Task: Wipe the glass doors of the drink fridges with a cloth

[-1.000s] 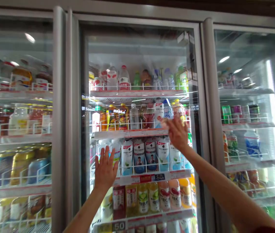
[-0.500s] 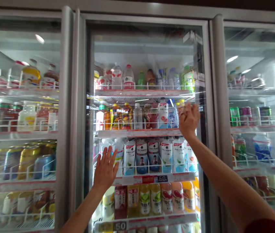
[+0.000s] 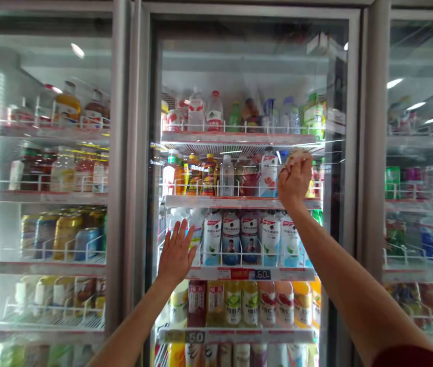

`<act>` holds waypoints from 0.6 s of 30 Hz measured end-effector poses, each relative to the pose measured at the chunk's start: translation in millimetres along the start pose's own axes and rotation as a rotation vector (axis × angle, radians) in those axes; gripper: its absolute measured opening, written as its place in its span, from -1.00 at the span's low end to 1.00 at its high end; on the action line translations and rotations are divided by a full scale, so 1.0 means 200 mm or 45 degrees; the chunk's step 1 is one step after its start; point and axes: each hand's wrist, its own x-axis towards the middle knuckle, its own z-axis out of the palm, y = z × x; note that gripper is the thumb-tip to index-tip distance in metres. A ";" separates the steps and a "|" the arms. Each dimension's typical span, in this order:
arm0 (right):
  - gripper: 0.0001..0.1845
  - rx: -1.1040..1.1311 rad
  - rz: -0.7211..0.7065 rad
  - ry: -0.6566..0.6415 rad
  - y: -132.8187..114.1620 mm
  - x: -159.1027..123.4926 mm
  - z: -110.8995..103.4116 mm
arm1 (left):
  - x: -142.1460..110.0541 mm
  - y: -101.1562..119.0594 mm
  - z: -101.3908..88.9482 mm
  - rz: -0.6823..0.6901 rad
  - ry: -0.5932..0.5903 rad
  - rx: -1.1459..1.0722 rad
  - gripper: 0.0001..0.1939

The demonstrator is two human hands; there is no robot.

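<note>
My left hand is open, fingers spread and flat against the glass of the middle cooler door, at the height of the white-labelled bottles. My right hand is raised to the second shelf. It is closed in a fist around something pale that shows above the fingers; I cannot make out what it is. It sits right of a white bottle with a pink label. Both forearms reach up from the bottom edge.
Three glass-fronted coolers stand side by side, with wire shelves full of bottles and cans. Cans fill the left cooler, and green cans show in the right one. Orange and pink bottles line a lower shelf. Metal door frames separate the units.
My right hand has moved up and right along the second shelf and closed into a fist. The left hand stays flat on the glass. The view has shifted, so the cooler appears further right.
</note>
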 end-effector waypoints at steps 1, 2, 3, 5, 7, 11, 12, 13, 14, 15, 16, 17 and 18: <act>-0.44 0.009 -0.033 -0.052 -0.04 -0.03 0.01 | 0.00 0.00 0.00 -0.008 -0.005 0.000 -0.33; -0.45 0.032 -0.170 -0.149 -0.09 -0.09 0.01 | 0.00 0.00 -0.01 -0.014 -0.011 0.000 -0.34; -0.46 0.066 -0.388 -0.272 -0.14 -0.18 0.02 | 0.01 0.00 -0.01 -0.015 -0.020 -0.001 -0.35; -0.46 0.146 -0.898 -0.521 -0.24 -0.32 0.01 | 0.01 0.00 -0.03 0.004 -0.043 -0.002 -0.37; -0.46 0.169 -1.140 -0.617 -0.29 -0.31 0.00 | 0.01 -0.01 -0.06 0.037 -0.070 -0.003 -0.39; -0.44 0.041 -0.374 -0.289 -0.34 0.04 0.06 | -0.08 -0.06 -0.09 0.005 -0.085 -0.014 -0.42; -0.42 0.035 -0.233 -0.246 -0.37 0.10 0.08 | -0.11 -0.07 -0.09 -0.033 -0.078 -0.013 -0.42; -0.41 0.051 -0.209 -0.257 -0.42 0.10 0.10 | -0.14 -0.09 -0.10 -0.075 -0.069 -0.009 -0.43; -0.41 0.088 -0.305 -0.316 -0.48 0.05 0.12 | -0.18 -0.11 -0.11 -0.115 -0.062 0.000 -0.44; -0.40 0.142 -0.490 -0.409 -0.54 -0.05 0.12 | -0.21 -0.13 -0.12 -0.144 -0.059 0.012 -0.45; -0.40 0.207 -0.720 -0.506 -0.60 -0.17 0.13 | -0.24 -0.16 -0.14 -0.159 -0.058 0.026 -0.46; -0.40 0.286 -0.988 -0.621 -0.65 -0.30 0.13 | -0.26 -0.19 -0.17 -0.158 -0.062 0.039 -0.47; -0.41 0.366 -1.226 -0.713 -0.70 -0.41 0.12 | -0.28 -0.22 -0.19 -0.149 -0.070 0.051 -0.48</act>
